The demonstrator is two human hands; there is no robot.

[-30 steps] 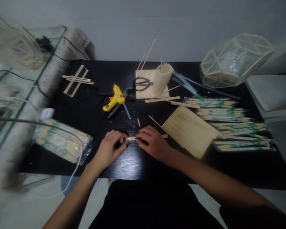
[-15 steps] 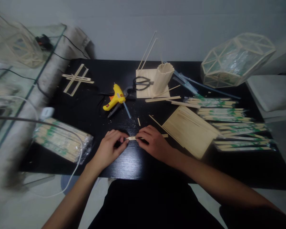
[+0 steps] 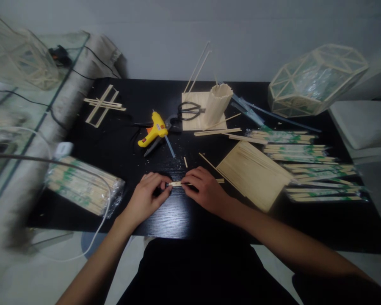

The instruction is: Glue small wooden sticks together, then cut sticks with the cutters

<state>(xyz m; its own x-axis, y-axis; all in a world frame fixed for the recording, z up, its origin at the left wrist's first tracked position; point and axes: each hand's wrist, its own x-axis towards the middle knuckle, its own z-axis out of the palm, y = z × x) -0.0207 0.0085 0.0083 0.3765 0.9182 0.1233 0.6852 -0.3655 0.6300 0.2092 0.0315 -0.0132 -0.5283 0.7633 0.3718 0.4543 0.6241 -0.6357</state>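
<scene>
Low over the dark table, my left hand [image 3: 152,189] and my right hand [image 3: 203,188] face each other, pinching thin wooden sticks [image 3: 177,184] between thumb and fingers. The left grips the left end; the right closes on them a short way along, and stick ends come out past its far side. How many sticks there are is hidden by the fingers. Just beyond the hands lies a short stick piece [image 3: 185,162]. A yellow glue gun [image 3: 155,130] with a glue stick in its back rests farther off, on the left.
Black-handled scissors [image 3: 190,111] lie on a wooden base beside a stick-built cylinder [image 3: 219,103]. A flat stick panel [image 3: 254,176] and several wrapped stick bundles [image 3: 320,169] are at right. Another wrapped pack [image 3: 82,186] and crossed sticks [image 3: 104,106] lie left. A white cable [image 3: 106,203] hangs at left.
Nearly nothing differs. The whole view has shifted very slightly; both hands keep the same pinch on the sticks.
</scene>
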